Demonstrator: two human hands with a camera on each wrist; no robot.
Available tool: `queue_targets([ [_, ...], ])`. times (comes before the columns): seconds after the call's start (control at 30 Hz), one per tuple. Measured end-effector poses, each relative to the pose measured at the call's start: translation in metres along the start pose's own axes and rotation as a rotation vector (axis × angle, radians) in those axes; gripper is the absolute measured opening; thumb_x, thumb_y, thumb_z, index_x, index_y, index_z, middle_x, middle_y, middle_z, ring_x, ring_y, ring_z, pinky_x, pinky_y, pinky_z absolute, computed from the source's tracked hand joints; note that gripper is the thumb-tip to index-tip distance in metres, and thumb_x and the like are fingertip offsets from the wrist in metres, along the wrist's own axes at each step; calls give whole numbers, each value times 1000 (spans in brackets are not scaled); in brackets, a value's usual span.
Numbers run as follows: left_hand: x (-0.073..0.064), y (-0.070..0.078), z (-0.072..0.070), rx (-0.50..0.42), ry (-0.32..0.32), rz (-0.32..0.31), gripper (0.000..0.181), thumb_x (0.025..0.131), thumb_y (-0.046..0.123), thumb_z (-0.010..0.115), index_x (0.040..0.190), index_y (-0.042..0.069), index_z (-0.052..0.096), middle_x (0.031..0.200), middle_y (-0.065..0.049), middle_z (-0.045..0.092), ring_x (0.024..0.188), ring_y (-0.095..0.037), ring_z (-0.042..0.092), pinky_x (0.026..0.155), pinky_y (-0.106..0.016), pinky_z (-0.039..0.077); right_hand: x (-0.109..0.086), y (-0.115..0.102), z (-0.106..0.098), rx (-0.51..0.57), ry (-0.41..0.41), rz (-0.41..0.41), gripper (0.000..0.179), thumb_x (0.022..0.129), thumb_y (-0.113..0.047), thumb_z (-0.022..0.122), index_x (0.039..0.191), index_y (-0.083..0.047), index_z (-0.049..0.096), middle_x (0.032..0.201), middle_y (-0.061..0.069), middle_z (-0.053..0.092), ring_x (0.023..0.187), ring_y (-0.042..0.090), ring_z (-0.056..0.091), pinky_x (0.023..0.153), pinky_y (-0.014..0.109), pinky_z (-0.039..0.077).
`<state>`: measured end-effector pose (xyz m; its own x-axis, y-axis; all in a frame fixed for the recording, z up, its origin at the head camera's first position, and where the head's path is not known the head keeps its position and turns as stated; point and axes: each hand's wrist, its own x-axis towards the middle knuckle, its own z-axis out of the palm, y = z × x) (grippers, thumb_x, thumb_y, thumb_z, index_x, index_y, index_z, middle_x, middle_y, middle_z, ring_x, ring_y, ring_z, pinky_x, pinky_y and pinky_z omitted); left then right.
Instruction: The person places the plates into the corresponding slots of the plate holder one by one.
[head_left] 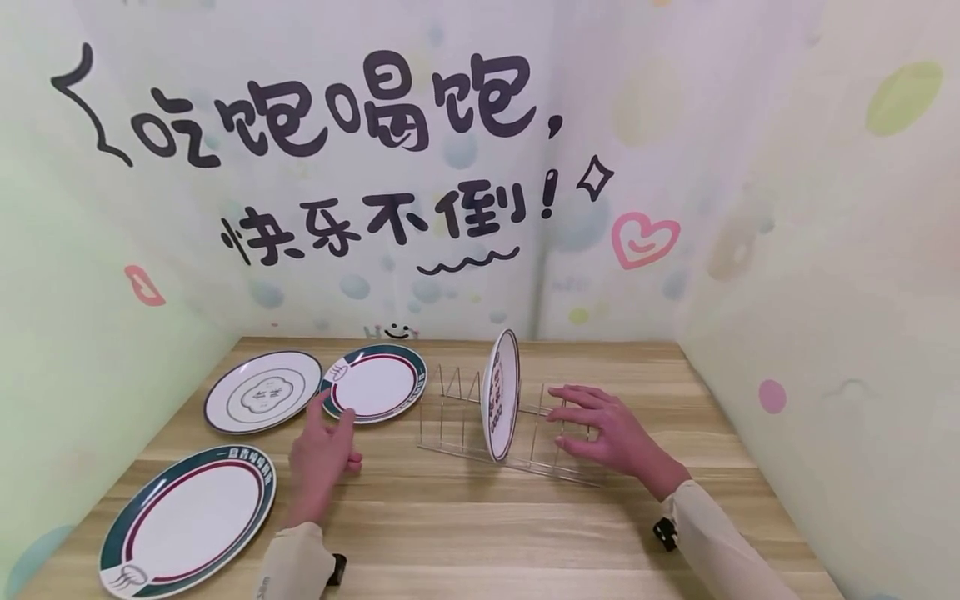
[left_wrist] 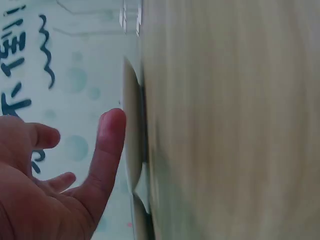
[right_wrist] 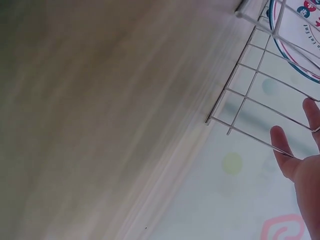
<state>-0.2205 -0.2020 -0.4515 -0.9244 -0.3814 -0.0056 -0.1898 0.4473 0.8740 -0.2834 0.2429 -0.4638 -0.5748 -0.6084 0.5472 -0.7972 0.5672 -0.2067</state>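
Note:
A wire plate rack (head_left: 551,474) stands on the table with one white plate (head_left: 507,392), printed with dark and red marks, upright in its middle. My right hand (head_left: 611,433) is at the rack's right end, fingers extended and apart against the wires. In the right wrist view its thumb and a finger lie by the rack's end wires. My left hand (head_left: 322,454) reaches to the near left edge of a small green-rimmed plate (head_left: 375,385) lying flat. Its thumb and index finger are spread apart at the rim; the left wrist view shows the plate edge-on (left_wrist: 132,125) beyond the thumb.
Left of the small plate lies a white plate with a thin dark rim (head_left: 232,392). Nearer stands a larger green-rimmed oval plate (head_left: 195,521), lying flat. Printed walls (head_left: 637,308) close off the wooden table (head_left: 480,550) at the back and both sides.

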Motion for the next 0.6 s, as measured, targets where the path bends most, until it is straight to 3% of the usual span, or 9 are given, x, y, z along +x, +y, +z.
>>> queue_targets([
  [0.2, 19, -15, -3, 24, -79, -98, 75, 106, 44, 47, 166, 17, 12, 71, -13, 69, 59, -25, 73, 104, -55, 49, -2, 3, -2, 15, 7, 3, 33, 87, -37, 79, 120, -32, 77, 146, 1, 61, 136, 33, 53, 100, 69, 44],
  [0.27, 25, -16, -1, 26, -86, -106, 78, 105, 43, 47, 166, 15, 9, 72, -13, 69, 59, -25, 73, 102, -54, 51, -2, 3, -1, 16, 9, -1, 33, 87, -37, 79, 119, -31, 77, 145, 1, 61, 135, 32, 53, 99, 69, 45],
  [0.37, 35, -16, 1, 21, -77, -111, 78, 104, 39, 50, 166, 13, 9, 73, -14, 69, 58, -25, 73, 82, -41, 61, 0, 3, -1, 16, 4, -4, 32, 88, -37, 78, 119, -28, 77, 146, 1, 61, 136, 32, 53, 99, 68, 46],
  [0.47, 41, -16, 4, -1, -79, -108, 77, 103, 33, 52, 166, 13, 11, 75, -15, 70, 58, -26, 73, 61, -31, 60, 1, 2, 0, 19, -6, 0, 32, 89, -38, 78, 119, -27, 78, 146, 1, 61, 136, 31, 53, 100, 68, 46],
  [0.53, 45, -17, 6, -2, -83, -104, 77, 103, 31, 52, 166, 13, 12, 73, -15, 71, 57, -26, 73, 62, -31, 61, 1, 1, -1, 20, -7, 5, 32, 88, -38, 78, 119, -27, 78, 145, 1, 61, 136, 31, 52, 100, 68, 45],
  [0.6, 48, -17, 8, -1, -83, -98, 76, 103, 29, 52, 165, 12, 11, 71, -13, 71, 57, -26, 73, 76, -37, 62, 1, 1, -1, 21, -6, 6, 32, 88, -38, 79, 118, -28, 78, 145, 2, 61, 136, 32, 52, 100, 68, 45],
])
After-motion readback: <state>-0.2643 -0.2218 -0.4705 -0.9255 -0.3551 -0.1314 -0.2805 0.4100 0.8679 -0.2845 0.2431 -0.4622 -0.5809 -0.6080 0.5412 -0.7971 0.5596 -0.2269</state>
